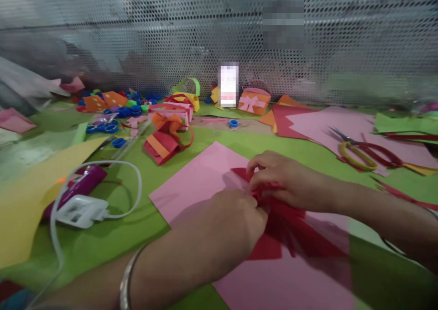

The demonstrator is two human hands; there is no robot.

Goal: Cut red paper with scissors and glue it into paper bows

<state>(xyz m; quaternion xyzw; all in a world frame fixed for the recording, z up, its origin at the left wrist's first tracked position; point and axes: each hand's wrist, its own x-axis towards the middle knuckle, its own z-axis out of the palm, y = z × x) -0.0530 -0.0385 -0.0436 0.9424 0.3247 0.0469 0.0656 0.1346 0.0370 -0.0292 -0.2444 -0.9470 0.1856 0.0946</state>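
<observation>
Red paper (313,239), folded or cut into several pieces, fans out under both hands over a large pink sheet (191,182). My left hand (229,230) is closed, knuckles up, with its thumb and fingers at the gathered middle of the red paper. Just beyond it, my right hand (282,180) pinches the same paper with bent fingers. The hands nearly touch, and they hide how the red pieces join. A flat red piece (267,250) lies below the left hand's fingertips.
Scissors (367,155) lie right on pink sheets. At the left are a purple glue gun (80,186), a white adapter (84,211) with a looping cord and a yellow sheet (20,209). Small paper bags (160,145) stand behind. A perforated metal panel (153,40) closes the back.
</observation>
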